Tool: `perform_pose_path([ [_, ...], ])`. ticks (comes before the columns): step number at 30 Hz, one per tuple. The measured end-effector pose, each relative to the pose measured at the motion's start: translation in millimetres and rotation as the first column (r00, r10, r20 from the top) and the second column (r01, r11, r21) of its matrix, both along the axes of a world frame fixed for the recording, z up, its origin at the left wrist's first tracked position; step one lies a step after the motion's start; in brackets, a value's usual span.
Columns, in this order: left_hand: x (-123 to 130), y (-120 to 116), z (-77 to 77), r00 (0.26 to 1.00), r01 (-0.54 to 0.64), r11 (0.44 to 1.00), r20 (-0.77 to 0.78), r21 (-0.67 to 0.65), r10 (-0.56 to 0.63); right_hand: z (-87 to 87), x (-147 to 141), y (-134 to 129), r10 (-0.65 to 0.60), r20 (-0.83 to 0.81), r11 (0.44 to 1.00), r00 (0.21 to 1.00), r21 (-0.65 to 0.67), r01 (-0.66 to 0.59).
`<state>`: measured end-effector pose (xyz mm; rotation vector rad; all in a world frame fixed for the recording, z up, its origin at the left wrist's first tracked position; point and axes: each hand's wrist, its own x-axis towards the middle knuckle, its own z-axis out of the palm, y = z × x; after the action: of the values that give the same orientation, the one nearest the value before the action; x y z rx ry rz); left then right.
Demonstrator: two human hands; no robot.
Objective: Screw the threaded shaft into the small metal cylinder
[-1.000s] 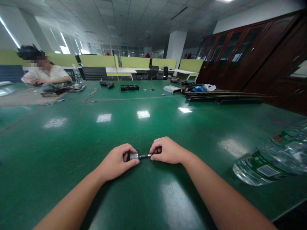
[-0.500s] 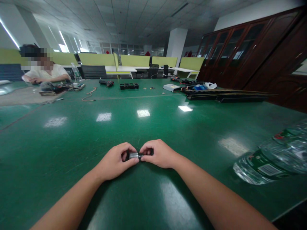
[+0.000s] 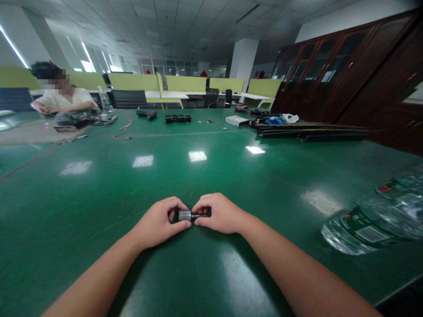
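Low over the green table [image 3: 158, 273] lies a small silver cylinder [image 3: 184, 215] with a dark left end, partly hidden by fingers. From its right side sticks a thin dark shaft [image 3: 200, 215]. My left hand [image 3: 161, 222] is curled round the cylinder, index finger behind and thumb in front. My right hand [image 3: 223, 213] bends its fingers round the shaft, fingertips just behind and in front of it. Whether those fingertips press on the shaft is hard to make out.
Large clear water bottles [image 3: 373, 224] lie at the right. Across the table are a black tray-like part [image 3: 178, 119], a cord [image 3: 124, 132], a pale box [image 3: 236, 120] and long dark bars [image 3: 310, 132]. Another person [image 3: 66, 99] sits at the far left.
The fingers of my right hand have spread a little, so more of the dark shaft shows between them. My left hand stays about the same on the cylinder.
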<state>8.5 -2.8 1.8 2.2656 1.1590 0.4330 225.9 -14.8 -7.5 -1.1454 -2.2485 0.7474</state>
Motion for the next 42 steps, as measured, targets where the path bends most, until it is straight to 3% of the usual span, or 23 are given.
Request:
perform_pose_path([
  [9, 0, 0, 1.4, 0.999, 0.052, 0.997, 0.014, 0.049, -0.052, 1.6, 1, -1, 0.014, 0.021, 1.0, 1.0, 0.006, -0.014],
  [27, 0, 0, 1.3, 0.999, 0.049, 0.998, -0.011, 0.03, -0.049, 6.2, 2, -2, -0.027, 0.065, 0.999, 0.998, 0.018, 0.026],
  [34, 0, 1, 1.4, 0.999, 0.053, 0.998, -0.01, 0.031, -0.053, 8.4, 7, -1, -0.061, 0.103, 0.998, 0.993, -0.026, 0.064],
  [42, -1, 0, 0.5, 0.999, 0.036, 0.999, 0.003, 0.009, -0.036, 15.5, 32, 6, -0.079, 0.181, 0.985, 0.98, -0.136, 0.104],
])
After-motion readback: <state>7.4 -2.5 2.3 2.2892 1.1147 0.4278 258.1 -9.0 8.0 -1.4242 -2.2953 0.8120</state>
